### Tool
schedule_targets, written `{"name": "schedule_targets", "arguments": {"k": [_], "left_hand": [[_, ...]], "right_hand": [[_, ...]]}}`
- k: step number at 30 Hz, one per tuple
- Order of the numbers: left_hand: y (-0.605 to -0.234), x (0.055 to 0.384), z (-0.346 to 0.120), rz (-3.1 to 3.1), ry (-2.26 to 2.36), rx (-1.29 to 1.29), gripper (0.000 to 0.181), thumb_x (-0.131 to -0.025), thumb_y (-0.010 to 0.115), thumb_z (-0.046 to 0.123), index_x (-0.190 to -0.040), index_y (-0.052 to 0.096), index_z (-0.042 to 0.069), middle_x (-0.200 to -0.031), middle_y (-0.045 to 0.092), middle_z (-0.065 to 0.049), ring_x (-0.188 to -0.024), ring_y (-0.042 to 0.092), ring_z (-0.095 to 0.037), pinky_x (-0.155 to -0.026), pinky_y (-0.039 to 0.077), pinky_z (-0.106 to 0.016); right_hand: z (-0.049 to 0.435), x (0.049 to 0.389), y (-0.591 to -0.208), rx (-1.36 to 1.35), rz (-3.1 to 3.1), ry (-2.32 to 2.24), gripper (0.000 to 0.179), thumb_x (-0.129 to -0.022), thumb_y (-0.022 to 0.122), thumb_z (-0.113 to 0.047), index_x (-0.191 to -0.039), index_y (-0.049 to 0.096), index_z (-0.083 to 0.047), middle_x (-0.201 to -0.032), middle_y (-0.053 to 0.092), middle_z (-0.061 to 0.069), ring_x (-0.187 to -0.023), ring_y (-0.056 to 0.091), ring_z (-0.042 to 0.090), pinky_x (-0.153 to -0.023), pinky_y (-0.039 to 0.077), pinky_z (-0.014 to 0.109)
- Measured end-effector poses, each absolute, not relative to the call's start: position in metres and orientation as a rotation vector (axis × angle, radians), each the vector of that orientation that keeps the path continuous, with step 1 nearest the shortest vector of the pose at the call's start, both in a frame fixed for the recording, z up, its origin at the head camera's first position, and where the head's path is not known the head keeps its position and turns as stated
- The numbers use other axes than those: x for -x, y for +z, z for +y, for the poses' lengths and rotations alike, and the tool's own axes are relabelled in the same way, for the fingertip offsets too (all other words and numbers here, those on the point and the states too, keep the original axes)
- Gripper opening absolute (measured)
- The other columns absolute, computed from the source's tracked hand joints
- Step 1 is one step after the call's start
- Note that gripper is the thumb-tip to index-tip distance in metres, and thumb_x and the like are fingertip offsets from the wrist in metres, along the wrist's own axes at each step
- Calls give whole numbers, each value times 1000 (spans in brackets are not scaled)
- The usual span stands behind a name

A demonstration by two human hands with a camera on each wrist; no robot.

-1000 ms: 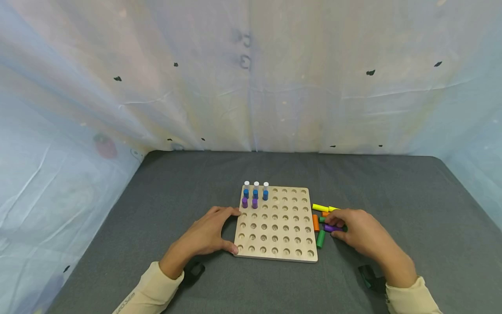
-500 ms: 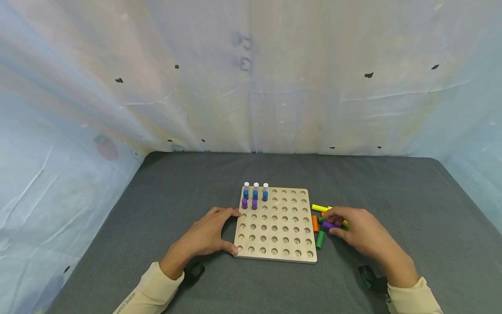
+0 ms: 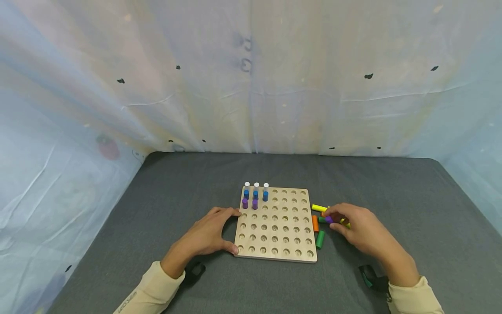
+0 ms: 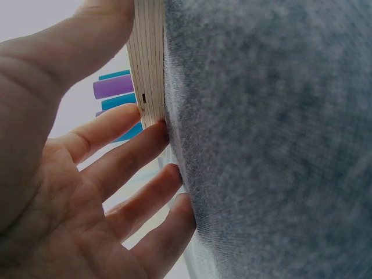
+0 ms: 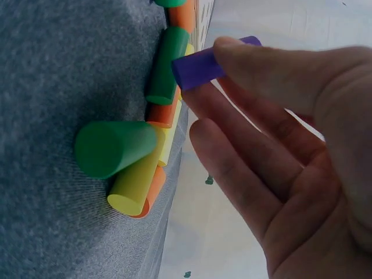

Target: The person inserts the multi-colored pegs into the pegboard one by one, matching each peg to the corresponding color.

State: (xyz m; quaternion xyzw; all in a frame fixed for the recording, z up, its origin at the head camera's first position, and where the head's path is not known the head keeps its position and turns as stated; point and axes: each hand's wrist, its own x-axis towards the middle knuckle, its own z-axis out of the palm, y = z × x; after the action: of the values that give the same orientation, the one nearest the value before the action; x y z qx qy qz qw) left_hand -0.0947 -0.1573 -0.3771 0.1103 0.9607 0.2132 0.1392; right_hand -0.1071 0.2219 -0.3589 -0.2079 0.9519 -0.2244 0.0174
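Note:
My right hand (image 3: 358, 226) pinches a purple peg (image 5: 200, 68) between thumb and fingertips, above the loose pegs at the board's right side. The square wooden pegboard (image 3: 280, 240) lies on the table with rows of round holes. In its back left part stand white pegs (image 3: 256, 186), blue pegs (image 3: 265, 196) and two purple pegs (image 3: 255, 204). My left hand (image 3: 204, 233) rests at the board's left edge, thumb by the near corner and index fingertip farther up. In the left wrist view its fingers (image 4: 125, 165) are extended, reaching to the board's layered edge.
Beside the board's right edge lie loose pegs: an orange peg (image 3: 315, 223), a green peg (image 3: 320, 240) and a yellow peg (image 3: 319, 208), with several more partly under my right hand. The dark grey table (image 3: 188, 183) meets a pale hanging sheet (image 3: 290, 87) behind.
My right hand has lifted the purple peg from among the loose pegs and turned it, shifting slightly away from me. My left hand and the board have stayed put.

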Motion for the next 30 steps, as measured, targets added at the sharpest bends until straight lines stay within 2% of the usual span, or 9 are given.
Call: {"name": "schedule_targets", "arguments": {"k": [15,20,30], "left_hand": [[-374,99,-155,2775,593,-318,91,-60,92,47,-140,51,31,-144,52,-2,-136,45,-23,-98,47,-57],[-374,97,-156,2767,591,-308,90,-60,92,47,-139,52,31,-145,51,-4,-136,45,-24,-99,47,-57],[-378,95,-158,2776,623,-351,88,-60,92,46,-138,53,29,-144,52,-4,-136,46,-25,-100,47,-54]], "right_hand": [[222,109,-358,623,2982,-727,26,-88,75,-13,-113,70,-18,-102,72,-6,-92,69,15,-84,56,46],[205,105,-353,633,2996,-813,30,-88,75,-13,-118,70,-16,-107,71,-3,-95,68,18,-81,55,44],[161,111,-343,758,2956,-947,26,-89,75,-16,-114,70,-18,-108,71,-7,-98,69,16,-81,55,40]]}}
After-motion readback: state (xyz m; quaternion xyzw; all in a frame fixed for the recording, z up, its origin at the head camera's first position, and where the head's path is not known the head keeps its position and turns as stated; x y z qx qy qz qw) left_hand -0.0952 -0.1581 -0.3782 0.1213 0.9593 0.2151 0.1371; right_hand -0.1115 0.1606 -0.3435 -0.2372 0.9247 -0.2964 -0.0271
